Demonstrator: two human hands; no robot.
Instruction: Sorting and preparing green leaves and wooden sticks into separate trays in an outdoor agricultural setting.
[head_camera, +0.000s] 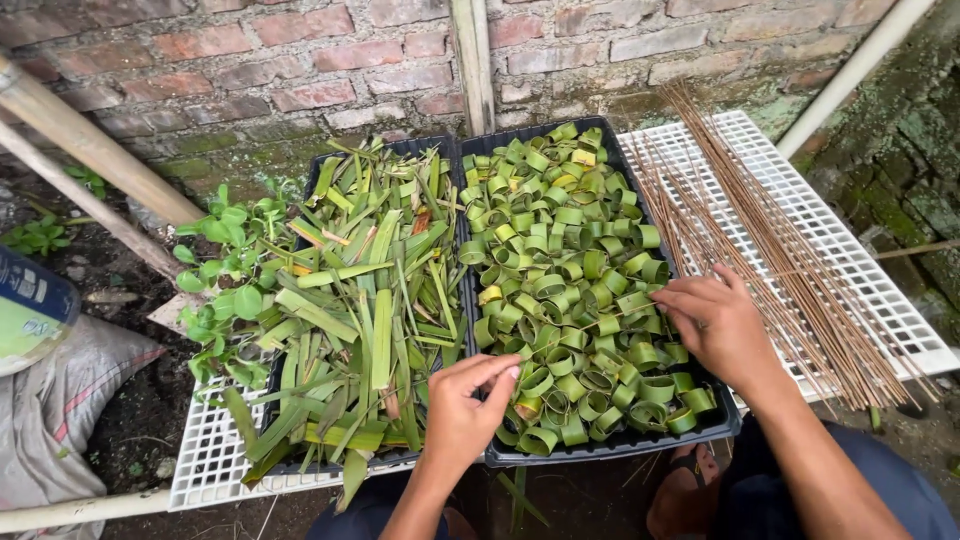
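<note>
Fingers (492, 372) of the left hand (462, 415) are pinched together, thumb against fingertips, over the near edge of the black tray (612, 447) that holds the rolled leaf rings (560, 270); something thin may sit in that pinch, but I cannot tell what. The right hand (718, 325) lies flat and loosely open on the rings just to the right of those fingers, its fingertips touching a few coils and gripping nothing.

The rings fill the tray from under both hands to the far rim by the brick wall (300, 70). Each looks like a narrow green strip curled into an open loop, so I judge them very light, springy and easy to crush or uncoil. A soft pinch across the band, thumb inside and finger outside, seems the safest hold.

Left of the pinched fingers, a second tray carries flat cut leaf strips (365, 300): limp, light, probably smooth, best lifted near the middle. Right of the open hand, a bundle of thin brown sticks (780, 250) rests on a white plastic grid (880, 290); they look stiff yet brittle, and would likely snap if bent.
</note>
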